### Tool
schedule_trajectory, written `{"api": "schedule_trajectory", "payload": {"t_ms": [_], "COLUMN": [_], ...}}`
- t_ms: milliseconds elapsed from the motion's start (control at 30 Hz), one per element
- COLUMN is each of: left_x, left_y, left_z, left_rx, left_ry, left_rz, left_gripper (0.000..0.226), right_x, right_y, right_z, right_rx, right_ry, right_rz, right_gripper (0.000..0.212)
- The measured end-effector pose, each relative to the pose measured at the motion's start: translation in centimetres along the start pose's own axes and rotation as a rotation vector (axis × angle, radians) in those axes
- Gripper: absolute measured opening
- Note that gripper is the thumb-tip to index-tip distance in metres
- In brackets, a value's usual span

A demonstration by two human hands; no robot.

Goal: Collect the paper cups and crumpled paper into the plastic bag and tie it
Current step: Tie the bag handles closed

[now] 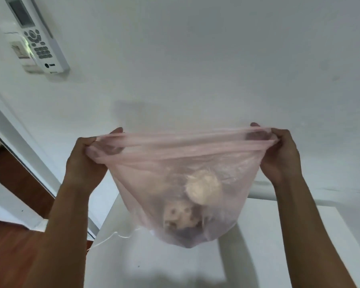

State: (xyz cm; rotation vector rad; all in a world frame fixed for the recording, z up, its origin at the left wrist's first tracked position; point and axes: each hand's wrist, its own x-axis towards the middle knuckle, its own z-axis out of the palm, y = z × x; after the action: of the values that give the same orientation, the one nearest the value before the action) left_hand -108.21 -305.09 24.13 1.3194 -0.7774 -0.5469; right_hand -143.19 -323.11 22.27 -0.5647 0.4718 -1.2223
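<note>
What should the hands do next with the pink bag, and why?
Probably bring the left hand and right hand together to cross the stretched rim, starting the knot. The plastic bag hangs above the table with the cups and paper already inside, its mouth untied.

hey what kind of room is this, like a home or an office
Probably a room in a home, though an office can't be ruled out: a remote control hangs in a wall holder, there is wooden flooring, and a plain white table.
</note>
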Motion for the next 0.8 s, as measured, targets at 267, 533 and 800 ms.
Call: {"api": "schedule_trajectory", "payload": {"t_ms": [267,533,800], "left_x": [0.2,-2.2,-3.3], "left_y": [-3.9,-7.6,-9.2], "left_z": [2.6,6.1,9.4], "left_rx": [-0.465,0.074,0.164], "left_ry": [-0.214,-0.184,0.119], "left_rz": [-0.164,0.089,-0.070], "left_gripper": [0.052,0.126,0.112], "right_x": [-0.5,-2.7,-3.1], "right_y": [3.1,6.3,8.4], "right_z": [-0.9,-1.1,-1.0], "right_rx": [0.153,-0.812,-1.068], "right_ry": [-0.034,0.025,0.071], "right_rz": [0.094,-0.276,-0.278], "right_gripper": [0.005,0.105,0.108]}}
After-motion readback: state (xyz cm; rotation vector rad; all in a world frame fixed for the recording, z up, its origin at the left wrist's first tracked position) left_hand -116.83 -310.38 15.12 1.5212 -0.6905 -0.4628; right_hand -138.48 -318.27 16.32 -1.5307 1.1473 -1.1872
